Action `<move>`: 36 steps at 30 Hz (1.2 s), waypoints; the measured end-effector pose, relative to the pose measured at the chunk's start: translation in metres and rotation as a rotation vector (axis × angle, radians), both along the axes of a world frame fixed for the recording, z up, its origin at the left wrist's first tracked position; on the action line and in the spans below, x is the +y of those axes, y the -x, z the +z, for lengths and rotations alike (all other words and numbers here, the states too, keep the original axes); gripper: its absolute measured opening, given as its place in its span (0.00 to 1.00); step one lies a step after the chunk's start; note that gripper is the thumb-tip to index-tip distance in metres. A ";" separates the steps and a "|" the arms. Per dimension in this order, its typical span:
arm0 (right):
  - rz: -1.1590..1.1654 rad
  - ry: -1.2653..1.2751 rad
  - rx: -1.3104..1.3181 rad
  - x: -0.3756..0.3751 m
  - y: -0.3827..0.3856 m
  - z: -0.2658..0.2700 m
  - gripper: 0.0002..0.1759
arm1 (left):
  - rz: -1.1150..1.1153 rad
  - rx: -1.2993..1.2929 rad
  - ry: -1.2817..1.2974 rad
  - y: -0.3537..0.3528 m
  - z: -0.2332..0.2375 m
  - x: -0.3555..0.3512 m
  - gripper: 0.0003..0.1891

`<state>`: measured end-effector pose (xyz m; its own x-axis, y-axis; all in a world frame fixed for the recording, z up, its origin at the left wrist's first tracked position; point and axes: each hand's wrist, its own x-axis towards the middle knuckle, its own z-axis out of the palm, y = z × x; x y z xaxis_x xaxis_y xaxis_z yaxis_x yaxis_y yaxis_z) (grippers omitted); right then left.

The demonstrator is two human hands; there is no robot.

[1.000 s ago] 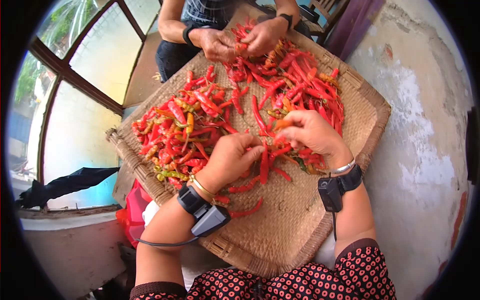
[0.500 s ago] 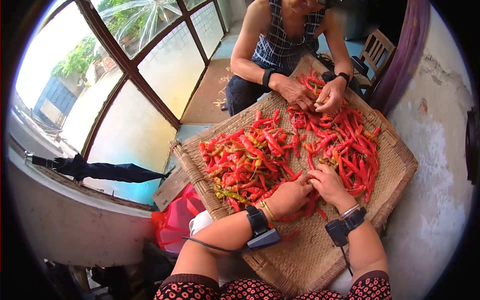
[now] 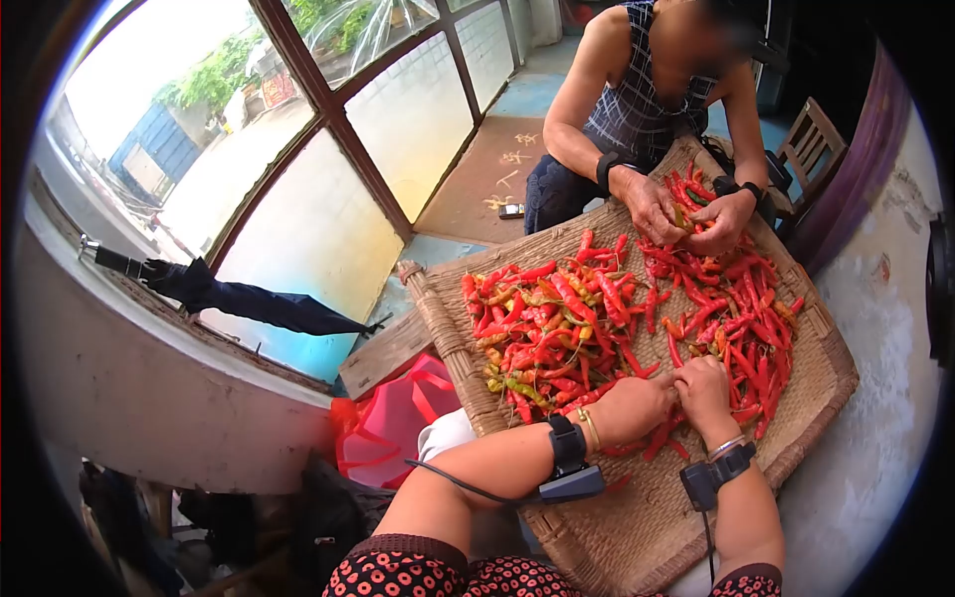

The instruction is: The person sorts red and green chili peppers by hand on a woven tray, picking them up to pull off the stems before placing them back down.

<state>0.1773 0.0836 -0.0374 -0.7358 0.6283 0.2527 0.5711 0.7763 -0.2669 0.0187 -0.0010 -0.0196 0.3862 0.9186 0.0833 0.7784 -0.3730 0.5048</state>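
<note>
Two heaps of red peppers, a left one [image 3: 557, 318] and a right one [image 3: 741, 318], lie on a woven tray [image 3: 617, 517], with some yellow and green ones among them. My left hand [image 3: 632, 410] is closed at the near edge of the left heap, its fingertips meeting those of my right hand [image 3: 704, 390]. My right hand is also closed, beside the right heap. What lies between my fingertips is too small and hidden to make out; a red pepper points toward them from the left.
Across the tray a person [image 3: 657, 109] handles peppers with both hands. A folded dark umbrella [image 3: 269, 303] hangs at the left by the window frame. A red bag [image 3: 393, 418] and a wooden board [image 3: 383, 353] are left of the tray. A wooden chair [image 3: 811, 149] stands behind.
The whole view has shifted, so the tray, peppers and both people's hands appear farther right and slightly lower. My hands remain together at the near side of the peppers.
</note>
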 end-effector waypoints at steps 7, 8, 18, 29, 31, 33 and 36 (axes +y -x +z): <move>-0.005 0.485 0.362 -0.020 0.007 0.070 0.04 | 0.212 -0.326 -0.300 0.007 0.015 0.008 0.21; 0.070 0.473 0.328 -0.018 0.003 0.074 0.05 | 0.200 -0.278 -0.269 0.008 0.009 0.010 0.15; -0.222 0.807 1.090 0.007 -0.013 0.081 0.14 | 0.353 0.105 -0.277 0.024 0.034 0.006 0.09; -0.115 0.639 0.373 0.002 -0.011 0.059 0.14 | 0.696 0.397 -0.528 0.076 0.053 0.001 0.24; -0.121 0.663 0.362 0.003 -0.012 0.056 0.14 | 0.645 0.314 -0.153 0.076 0.044 0.002 0.27; -0.083 0.698 0.347 0.003 -0.012 0.053 0.14 | 0.610 0.348 -0.174 0.064 0.042 0.001 0.27; -0.066 0.679 0.342 0.003 -0.010 0.051 0.14 | 0.391 0.459 -0.091 0.053 0.039 -0.003 0.24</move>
